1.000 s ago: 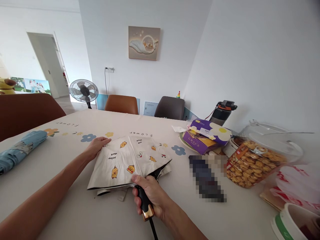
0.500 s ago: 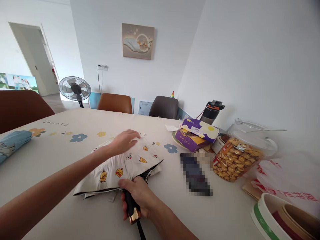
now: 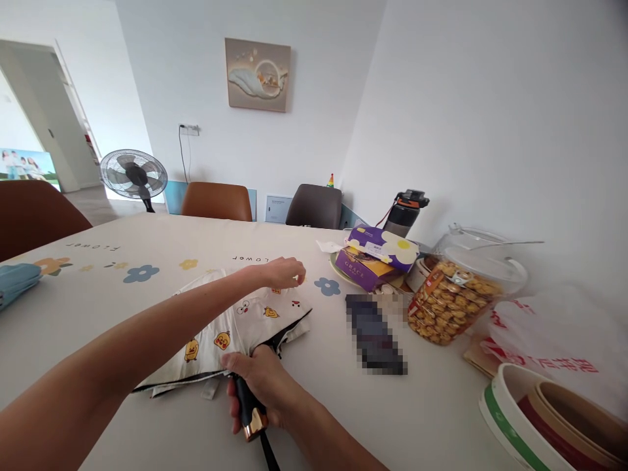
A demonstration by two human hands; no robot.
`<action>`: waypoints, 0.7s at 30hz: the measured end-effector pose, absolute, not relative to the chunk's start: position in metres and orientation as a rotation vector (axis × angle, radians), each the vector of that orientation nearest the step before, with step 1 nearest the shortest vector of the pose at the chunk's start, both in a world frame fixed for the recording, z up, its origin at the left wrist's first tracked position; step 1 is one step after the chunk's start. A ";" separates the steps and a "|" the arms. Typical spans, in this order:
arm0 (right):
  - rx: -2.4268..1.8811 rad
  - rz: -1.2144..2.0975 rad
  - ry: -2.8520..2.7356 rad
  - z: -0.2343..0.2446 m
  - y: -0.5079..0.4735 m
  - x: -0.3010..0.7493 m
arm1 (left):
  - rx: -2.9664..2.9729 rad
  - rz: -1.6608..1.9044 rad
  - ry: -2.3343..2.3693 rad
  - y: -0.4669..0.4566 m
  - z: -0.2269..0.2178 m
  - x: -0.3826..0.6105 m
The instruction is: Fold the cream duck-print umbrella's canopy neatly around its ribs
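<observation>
A partly folded white umbrella (image 3: 230,324) with yellow chick prints and a black underside lies on the table, its canopy loose and spread. My right hand (image 3: 265,379) is wrapped round its black handle with a copper-coloured end, the thumb resting near the canopy's edge. A black strap hangs from the handle's end. My left arm reaches across the canopy. At its far right part my left hand (image 3: 285,271) hovers or rests with fingers loosely bent and nothing visible in them; I cannot tell whether it touches the cloth. The forearm hides part of the canopy.
To the right are a blurred dark object (image 3: 375,333), purple boxes (image 3: 366,265), a black bottle (image 3: 405,212), a clear snack jar (image 3: 451,301), a plastic bag (image 3: 554,333) and tape rolls (image 3: 524,412). A blue folded item (image 3: 18,284) lies at left. Chairs (image 3: 216,201) stand beyond the table (image 3: 161,242).
My left hand has moved right across the canopy, its fingers now more bent. My right hand keeps its hold on the handle. The view has turned slightly right.
</observation>
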State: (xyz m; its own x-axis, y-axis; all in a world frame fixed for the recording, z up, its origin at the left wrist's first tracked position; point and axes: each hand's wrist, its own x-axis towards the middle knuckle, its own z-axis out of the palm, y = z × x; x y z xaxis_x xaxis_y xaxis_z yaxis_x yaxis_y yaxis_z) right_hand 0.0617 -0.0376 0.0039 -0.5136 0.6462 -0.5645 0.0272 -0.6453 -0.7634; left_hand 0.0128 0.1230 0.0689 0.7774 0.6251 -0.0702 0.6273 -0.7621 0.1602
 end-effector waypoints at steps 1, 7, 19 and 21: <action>-1.287 2.203 -1.051 0.005 -0.038 0.061 | 2.775 -0.012 0.964 0.122 0.068 0.012; -1.337 2.206 -1.044 0.014 -0.039 0.063 | 2.749 -0.170 0.946 0.122 0.050 0.020; -1.296 2.202 -0.901 0.007 -0.036 0.062 | 2.530 0.697 1.214 0.066 0.133 -0.066; -1.286 2.195 -0.898 0.008 -0.036 0.062 | 2.453 0.796 1.320 0.050 0.137 -0.098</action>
State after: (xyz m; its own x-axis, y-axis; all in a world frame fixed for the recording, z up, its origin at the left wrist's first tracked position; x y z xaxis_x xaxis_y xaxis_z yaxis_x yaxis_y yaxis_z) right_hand 0.0620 -0.0359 0.0081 -0.4706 0.6514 -0.5952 -0.0470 -0.6921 -0.7202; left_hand -0.0979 0.0496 0.1369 0.4422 0.8266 0.3482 0.6938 -0.5613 0.4513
